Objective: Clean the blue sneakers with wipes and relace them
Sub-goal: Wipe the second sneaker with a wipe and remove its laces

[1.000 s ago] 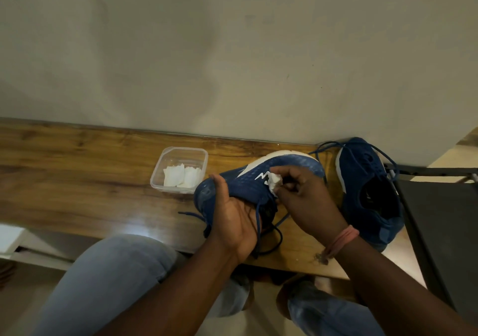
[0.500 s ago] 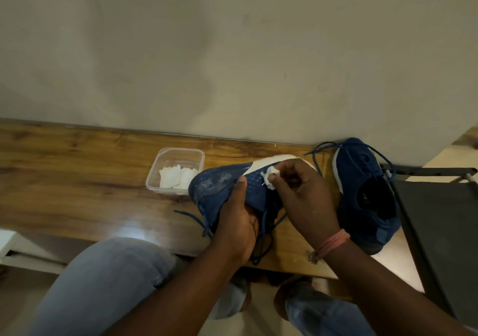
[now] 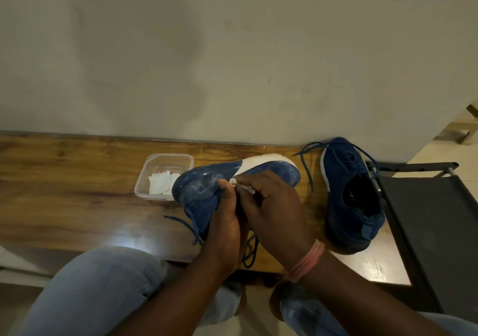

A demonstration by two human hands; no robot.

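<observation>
Blue mesh, streaked with pale damp smears, covers the sneaker [image 3: 207, 185] the person holds tipped on its side above the near edge of the wooden bench [image 3: 64, 180], its smooth white sole turned toward the wall. The left hand [image 3: 225, 227] cups the shoe from below, fingers curled round its upper. The right hand [image 3: 274, 211], with a pink band [image 3: 307, 258] at the wrist, pinches a small crumpled white wipe [image 3: 234, 182] against the shoe's side, fingertips bunched tight on it. Thin blue laces [image 3: 186, 226] dangle loose from the shoe over the glossy, grained wood.

Just behind the held shoe sits a clear, round-cornered plastic tub [image 3: 155, 162] with folded white wipes [image 3: 161, 182] inside. To the right, the second sneaker [image 3: 346, 196] rests upright on the bench, its dark opening facing up and its laces sprawling. A black-framed chair [image 3: 426, 206] stands beside the bench end. Pale denim knees [image 3: 103, 284] fill the foreground.
</observation>
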